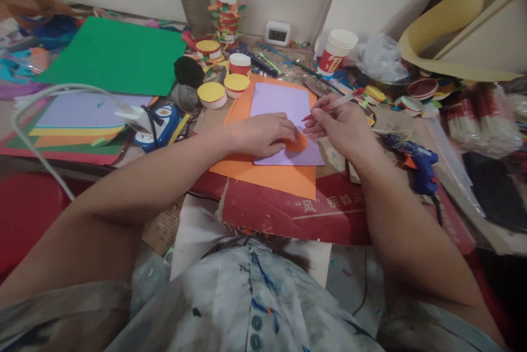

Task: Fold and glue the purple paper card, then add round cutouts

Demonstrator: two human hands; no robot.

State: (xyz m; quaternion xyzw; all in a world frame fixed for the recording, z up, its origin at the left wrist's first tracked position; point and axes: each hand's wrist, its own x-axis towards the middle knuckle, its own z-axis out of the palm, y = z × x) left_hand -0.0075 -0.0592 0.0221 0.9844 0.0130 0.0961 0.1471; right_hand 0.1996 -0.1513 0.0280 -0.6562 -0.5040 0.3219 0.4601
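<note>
My left hand [267, 133] lies on a purple sheet of paper [282, 100], its fingers bent over a small orange paper piece [298, 143] and pressing it against the sheet. That piece has a rounded edge; part of it is hidden under the fingers. In my right hand [341, 124] is a pen [343, 99] with a clear barrel and red ends, its red tip pointing left just above the purple sheet. Beneath the purple sheet is a larger orange sheet [280, 179] resting on cardboard.
Blue glue gun [424, 168] lies right of my right forearm. Yellow-topped paper rounds [212, 95], yarn balls [188, 72] and a paper cup [336, 52] stand behind. At left are a green sheet [119, 55], stacked coloured paper and a blue-and-white power strip [158, 127] with a white cable.
</note>
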